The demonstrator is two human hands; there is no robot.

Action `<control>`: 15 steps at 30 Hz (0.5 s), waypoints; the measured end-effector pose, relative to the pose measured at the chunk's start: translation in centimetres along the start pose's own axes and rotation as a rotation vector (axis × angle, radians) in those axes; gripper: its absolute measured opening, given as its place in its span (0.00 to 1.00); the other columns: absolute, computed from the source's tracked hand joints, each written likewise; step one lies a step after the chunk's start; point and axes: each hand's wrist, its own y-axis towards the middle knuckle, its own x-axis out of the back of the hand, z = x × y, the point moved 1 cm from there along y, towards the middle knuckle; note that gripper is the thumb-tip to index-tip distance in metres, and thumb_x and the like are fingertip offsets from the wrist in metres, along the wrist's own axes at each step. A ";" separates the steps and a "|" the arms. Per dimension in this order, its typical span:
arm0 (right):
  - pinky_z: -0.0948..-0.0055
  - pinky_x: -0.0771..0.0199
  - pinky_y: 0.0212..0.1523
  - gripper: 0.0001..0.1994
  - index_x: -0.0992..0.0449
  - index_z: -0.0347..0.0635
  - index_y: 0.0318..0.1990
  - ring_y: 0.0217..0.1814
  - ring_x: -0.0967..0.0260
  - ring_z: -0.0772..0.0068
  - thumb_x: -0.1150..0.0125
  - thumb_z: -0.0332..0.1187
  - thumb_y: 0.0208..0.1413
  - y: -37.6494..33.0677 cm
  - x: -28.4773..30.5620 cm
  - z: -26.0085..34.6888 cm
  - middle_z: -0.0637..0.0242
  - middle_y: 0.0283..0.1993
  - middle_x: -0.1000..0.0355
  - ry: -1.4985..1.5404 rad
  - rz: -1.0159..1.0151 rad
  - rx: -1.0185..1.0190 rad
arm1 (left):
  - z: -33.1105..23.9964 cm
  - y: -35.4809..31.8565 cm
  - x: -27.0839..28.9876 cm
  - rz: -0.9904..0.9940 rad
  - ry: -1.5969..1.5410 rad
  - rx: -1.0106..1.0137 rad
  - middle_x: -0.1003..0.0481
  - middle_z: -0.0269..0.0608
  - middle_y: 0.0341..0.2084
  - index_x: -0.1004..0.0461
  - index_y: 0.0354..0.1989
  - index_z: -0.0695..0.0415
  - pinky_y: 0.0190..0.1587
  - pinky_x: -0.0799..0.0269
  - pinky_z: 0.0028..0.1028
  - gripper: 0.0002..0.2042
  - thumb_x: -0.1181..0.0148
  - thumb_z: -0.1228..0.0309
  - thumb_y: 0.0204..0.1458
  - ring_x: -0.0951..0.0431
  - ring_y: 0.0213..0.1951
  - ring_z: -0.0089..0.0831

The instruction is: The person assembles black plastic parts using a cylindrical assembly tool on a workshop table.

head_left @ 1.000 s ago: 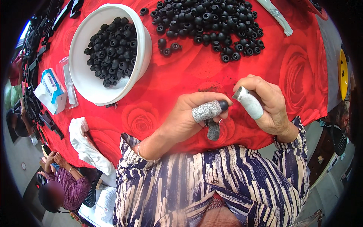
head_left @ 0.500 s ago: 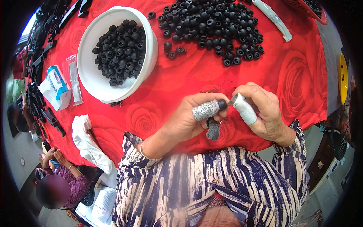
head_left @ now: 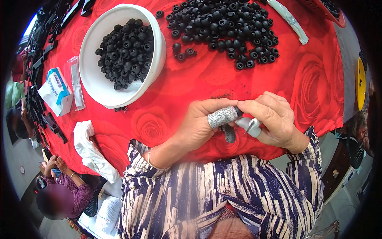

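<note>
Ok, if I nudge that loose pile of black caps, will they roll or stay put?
The caps look small, round and light, so some would probably roll or scatter. The cloth lies flat with no rim, so nothing would stop them. The bowl would likely hold them better.

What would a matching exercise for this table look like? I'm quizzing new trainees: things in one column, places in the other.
Things:
1. white bowl
2. loose pile of black caps
3. white cloth
4. grey finger sleeve

Places:
A. hanging over the near table edge
B. on the left hand
C. far side, middle of the red cloth
D. far left, holding black caps

Pairs: 1-D, 2-C, 3-A, 4-B
</note>
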 end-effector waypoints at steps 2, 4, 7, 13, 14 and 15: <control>0.74 0.40 0.18 0.21 0.26 0.33 0.42 0.19 0.36 0.74 0.32 0.29 0.37 0.0 -0.1 -0.1 0.67 0.23 0.33 -0.005 -0.009 0.003 | -0.4 0.1 -0.3 0.059 0.020 0.018 0.24 0.36 0.33 0.25 0.45 0.62 0.34 0.28 0.19 0.11 0.42 0.75 0.53 0.25 0.34 0.20; 0.74 0.40 0.17 0.18 0.26 0.31 0.40 0.18 0.34 0.72 0.30 0.26 0.38 0.1 0.1 -0.1 0.62 0.25 0.29 0.066 0.024 0.025 | -0.9 0.1 0.3 0.104 0.064 0.075 0.24 0.35 0.33 0.24 0.44 0.63 0.35 0.29 0.19 0.11 0.41 0.75 0.53 0.25 0.34 0.20; 0.74 0.41 0.16 0.18 0.25 0.31 0.39 0.17 0.36 0.73 0.30 0.26 0.38 0.2 0.4 -0.2 0.63 0.24 0.30 0.209 0.082 0.011 | -1.3 0.2 0.8 0.167 0.154 0.146 0.24 0.35 0.33 0.24 0.42 0.64 0.36 0.31 0.18 0.10 0.40 0.76 0.51 0.26 0.35 0.19; 0.75 0.47 0.15 0.19 0.26 0.30 0.40 0.15 0.40 0.75 0.30 0.26 0.38 0.0 0.1 0.0 0.66 0.21 0.35 0.083 -0.001 0.124 | -1.1 0.0 0.3 0.175 0.147 0.067 0.25 0.36 0.36 0.24 0.41 0.65 0.40 0.31 0.18 0.10 0.40 0.77 0.50 0.26 0.38 0.20; 0.75 0.47 0.15 0.19 0.26 0.30 0.40 0.15 0.40 0.75 0.30 0.26 0.38 0.1 0.1 0.0 0.66 0.21 0.35 0.083 0.004 0.123 | -1.0 0.0 0.1 0.170 0.158 0.015 0.25 0.36 0.36 0.24 0.41 0.66 0.40 0.31 0.18 0.10 0.40 0.77 0.50 0.26 0.38 0.21; 0.76 0.48 0.15 0.18 0.25 0.29 0.39 0.15 0.40 0.77 0.32 0.26 0.35 0.1 0.2 0.1 0.68 0.20 0.36 0.054 -0.006 0.145 | -1.1 -0.1 -0.1 0.171 0.152 0.014 0.25 0.36 0.36 0.24 0.41 0.66 0.40 0.31 0.18 0.10 0.40 0.77 0.50 0.26 0.38 0.21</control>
